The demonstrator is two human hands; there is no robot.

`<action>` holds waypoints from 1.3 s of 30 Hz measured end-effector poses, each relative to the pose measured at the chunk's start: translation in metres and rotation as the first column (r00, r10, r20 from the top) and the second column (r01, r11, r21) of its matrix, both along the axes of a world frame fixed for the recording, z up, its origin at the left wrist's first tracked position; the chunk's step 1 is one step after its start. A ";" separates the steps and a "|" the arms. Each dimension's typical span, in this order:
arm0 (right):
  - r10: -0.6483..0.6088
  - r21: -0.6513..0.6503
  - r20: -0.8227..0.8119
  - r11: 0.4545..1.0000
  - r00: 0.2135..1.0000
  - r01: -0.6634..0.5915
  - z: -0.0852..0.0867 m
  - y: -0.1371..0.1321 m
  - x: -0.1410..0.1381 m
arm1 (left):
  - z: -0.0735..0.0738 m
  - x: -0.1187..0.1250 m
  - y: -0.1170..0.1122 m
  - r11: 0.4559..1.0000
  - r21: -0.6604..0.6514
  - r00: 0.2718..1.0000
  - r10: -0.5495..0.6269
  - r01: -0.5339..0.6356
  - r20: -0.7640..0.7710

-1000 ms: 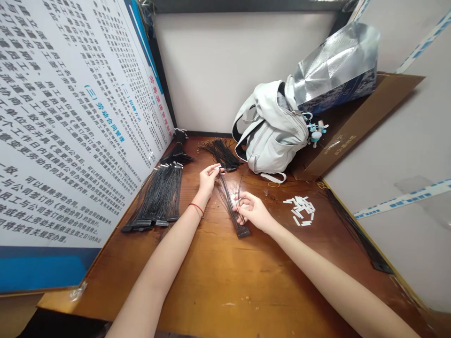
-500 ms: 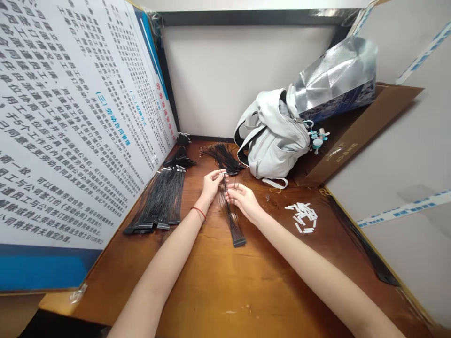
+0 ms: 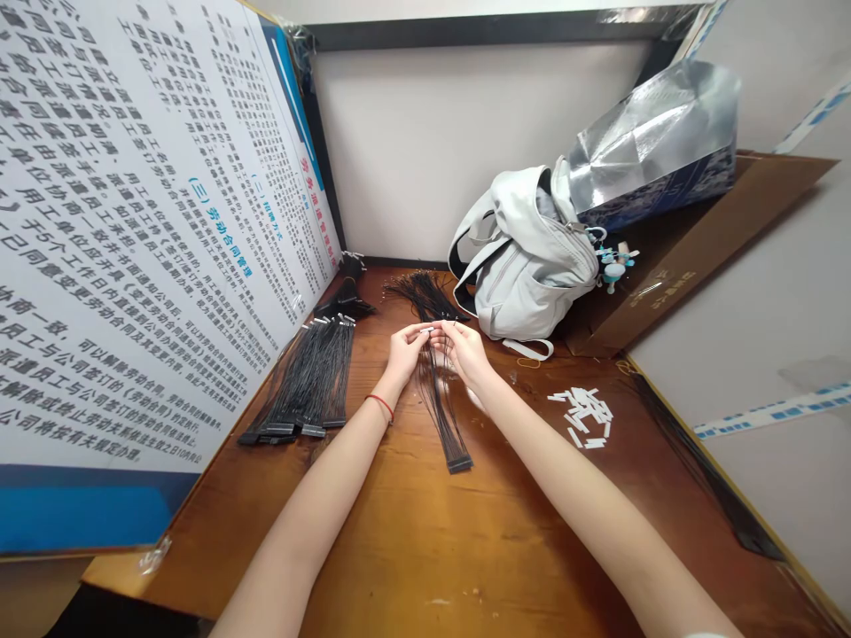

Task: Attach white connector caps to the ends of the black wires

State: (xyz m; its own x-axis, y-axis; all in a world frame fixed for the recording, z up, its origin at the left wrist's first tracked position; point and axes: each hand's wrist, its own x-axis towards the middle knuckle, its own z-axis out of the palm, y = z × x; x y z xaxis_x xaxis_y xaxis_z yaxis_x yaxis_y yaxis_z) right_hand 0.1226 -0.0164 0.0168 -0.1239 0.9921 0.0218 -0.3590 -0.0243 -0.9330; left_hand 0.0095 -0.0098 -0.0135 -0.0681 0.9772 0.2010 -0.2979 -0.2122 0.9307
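Observation:
My left hand (image 3: 407, 347) pinches a small white connector (image 3: 426, 330) at the upper end of a black wire harness (image 3: 444, 416). Thin loose wires hang from there toward me, ending in a flat black connector (image 3: 459, 464) on the table. Close against it, my right hand (image 3: 465, 351) has thumb and forefinger pressed together on a wire end beside the white connector. The fingertips of both hands nearly meet. Several loose white connectors (image 3: 581, 415) lie to the right of my right hand.
Left of my arms lies a row of black wire harnesses (image 3: 309, 377), with another bundle (image 3: 347, 297) behind. More loose wires (image 3: 425, 292) lie beyond my hands. A white backpack (image 3: 532, 257) and an open cardboard box (image 3: 698, 257) stand at the back right. A printed board (image 3: 152, 239) borders the left.
My right hand has moved up from the wires' middle to the white connector by my left hand, its fingers now pinched. The whole view has shifted slightly.

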 end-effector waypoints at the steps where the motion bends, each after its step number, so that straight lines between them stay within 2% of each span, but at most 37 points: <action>1: -0.007 0.005 -0.006 1.000 1.000 0.007 -0.002 0.001 0.000 | 0.000 0.000 0.000 1.000 0.003 1.000 0.004 -0.004 -0.003; 9: -0.120 0.004 -0.038 0.993 0.992 0.120 -0.017 0.007 0.004 | -0.003 0.000 0.003 0.999 -0.046 1.000 0.023 -0.023 0.014; 14: -0.096 0.006 -0.002 0.995 0.995 0.096 -0.023 0.008 0.006 | -0.003 -0.001 0.002 0.998 -0.054 0.999 0.026 -0.025 0.019; 22: -0.057 -0.052 0.008 0.997 0.998 0.058 -0.022 0.010 0.007 | -0.002 -0.002 0.002 0.998 -0.061 0.999 0.010 -0.007 0.037; 27: -0.079 -0.097 -0.003 0.992 0.997 0.078 -0.022 0.010 0.009 | -0.001 -0.001 0.001 0.998 -0.068 0.999 0.003 0.000 0.049; 33: -0.033 -0.042 0.060 0.998 0.998 0.036 -0.020 0.008 0.008 | -0.002 0.000 0.001 0.998 -0.061 0.999 0.030 -0.027 0.038; 39: -0.101 -0.043 0.157 0.993 0.982 0.109 -0.018 0.006 0.002 | -0.004 0.001 0.002 0.996 -0.026 0.996 0.089 -0.089 0.005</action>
State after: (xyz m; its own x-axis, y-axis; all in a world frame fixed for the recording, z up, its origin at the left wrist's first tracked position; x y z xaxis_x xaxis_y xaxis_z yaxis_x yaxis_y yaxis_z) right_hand 0.1248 -0.0106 -0.0015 -0.0173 0.9990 -0.0403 -0.2135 -0.0430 -0.9760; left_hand 0.0108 -0.0077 -0.0173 -0.1561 0.9720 0.1757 -0.2843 -0.2146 0.9344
